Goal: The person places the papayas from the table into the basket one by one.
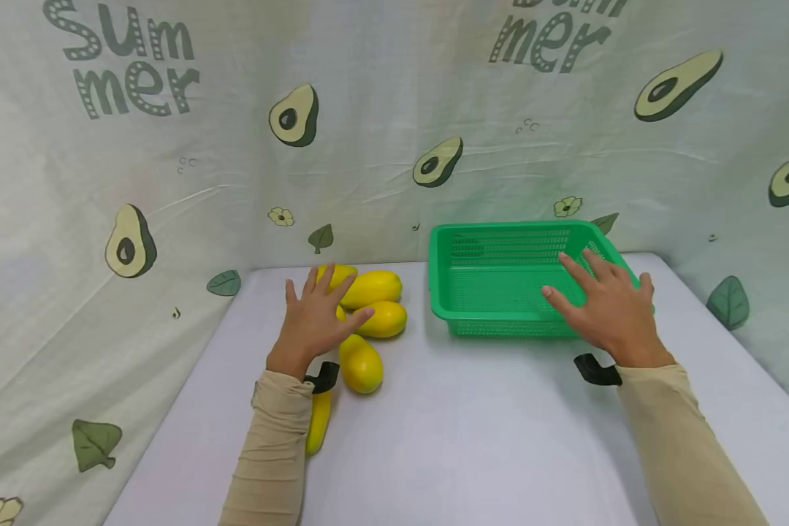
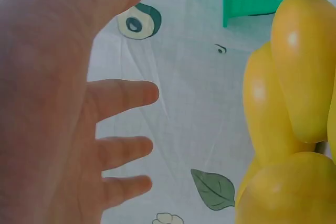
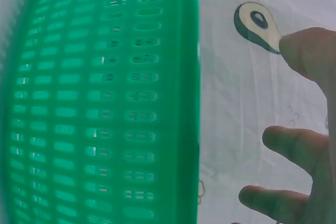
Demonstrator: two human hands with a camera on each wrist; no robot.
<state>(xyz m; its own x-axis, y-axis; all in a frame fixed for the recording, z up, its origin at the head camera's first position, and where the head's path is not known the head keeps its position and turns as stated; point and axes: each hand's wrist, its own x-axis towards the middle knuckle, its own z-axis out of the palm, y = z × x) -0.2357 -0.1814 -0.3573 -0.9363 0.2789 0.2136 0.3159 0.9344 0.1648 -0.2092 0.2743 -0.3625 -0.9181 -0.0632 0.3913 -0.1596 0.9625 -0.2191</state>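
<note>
My left hand [image 1: 315,318] hovers over the left part of the table with its fingers spread and nothing in its grasp. Beneath and beside it lie several yellow mangoes [image 1: 360,365], partly hidden by the hand. A long, slim yellow fruit [image 1: 318,424], its kind unclear, shows beside the left sleeve. In the left wrist view, the mangoes [image 2: 304,61] are apart from the fingers [image 2: 128,98]. My right hand [image 1: 608,310], also spread and holding nothing, is above the right front corner of a green plastic basket [image 1: 513,316]. The right wrist view shows the basket's slotted wall [image 3: 184,98] beside the fingers [image 3: 294,142].
A white table [image 1: 473,438] carries the fruit and the basket. Behind and to the sides hangs a pale cloth [image 1: 361,204] printed with avocados, leaves and lettering. Black straps [image 1: 597,370] sit on both wrists.
</note>
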